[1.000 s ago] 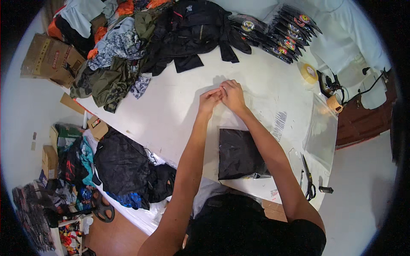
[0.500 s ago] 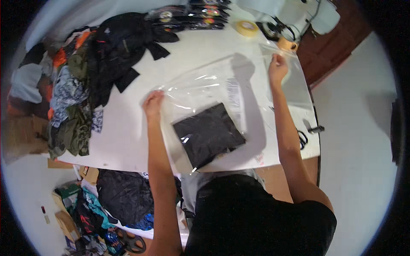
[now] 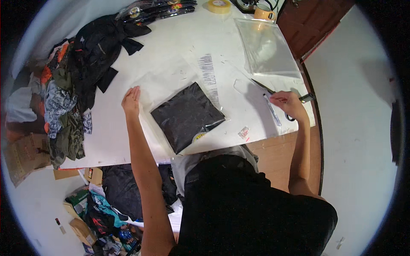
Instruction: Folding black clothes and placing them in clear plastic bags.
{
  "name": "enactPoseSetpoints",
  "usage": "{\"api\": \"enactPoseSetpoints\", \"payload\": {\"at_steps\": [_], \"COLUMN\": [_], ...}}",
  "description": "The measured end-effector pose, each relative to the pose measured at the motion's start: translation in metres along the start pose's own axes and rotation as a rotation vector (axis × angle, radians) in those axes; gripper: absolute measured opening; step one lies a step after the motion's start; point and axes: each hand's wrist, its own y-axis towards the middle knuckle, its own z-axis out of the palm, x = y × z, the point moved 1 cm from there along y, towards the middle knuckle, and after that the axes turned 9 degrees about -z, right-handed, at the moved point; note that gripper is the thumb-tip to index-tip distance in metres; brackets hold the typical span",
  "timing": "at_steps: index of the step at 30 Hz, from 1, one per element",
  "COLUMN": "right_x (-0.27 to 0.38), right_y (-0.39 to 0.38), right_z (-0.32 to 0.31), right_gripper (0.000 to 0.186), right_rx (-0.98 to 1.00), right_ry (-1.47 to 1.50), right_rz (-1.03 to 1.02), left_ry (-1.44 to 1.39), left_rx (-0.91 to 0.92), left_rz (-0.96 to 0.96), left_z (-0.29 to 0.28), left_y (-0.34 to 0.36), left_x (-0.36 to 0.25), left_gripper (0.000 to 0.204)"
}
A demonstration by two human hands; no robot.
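Note:
A folded black garment (image 3: 188,117) lies inside a clear plastic bag (image 3: 147,85) on the white table in front of me. My left hand (image 3: 131,101) rests at the bag's left edge, its fingers stretched out. To the right, my right hand (image 3: 290,105) is over a pair of black-handled scissors (image 3: 263,86), with the fingers loosely curved and apart. It covers the middle of the scissors. A slim pen (image 3: 272,110) lies just beneath its fingertips. I see no firm grip on either tool.
Dark and camouflage clothes (image 3: 64,106) are heaped along the left. Packaged black garments (image 3: 158,10) lie at the back, near a tape roll (image 3: 219,6) and an orange mug (image 3: 265,13). Flat clear bags (image 3: 269,49) lie at the far right. More clothes (image 3: 121,187) are below the table.
The bag, raised and stretched before, now lies flatter. My right hand has come from the far right down to the scissors. My left hand's fingers have straightened. The whole view has shifted.

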Motion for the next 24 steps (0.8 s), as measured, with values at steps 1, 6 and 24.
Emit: {"api": "enactPoseSetpoints", "payload": {"at_steps": [1, 6, 24], "right_x": [0.003, 0.036, 0.096], "right_y": [-0.011, -0.035, 0.094], "right_z": [-0.004, -0.006, 0.249], "right_gripper": [0.024, 0.029, 0.056], "right_rx": [0.072, 0.189, 0.167], "right_ry": [-0.025, -0.17, -0.318], "right_rz": [-0.01, 0.0, -0.751], "left_ry": [0.023, 0.045, 1.477], "left_rx": [-0.019, -0.051, -0.074], "left_rz": [0.003, 0.035, 0.731], "left_z": [0.005, 0.004, 0.091], "left_y": [0.0, -0.003, -0.169], "left_x": [0.001, 0.006, 0.087], "left_gripper": [0.038, 0.04, 0.046]}}
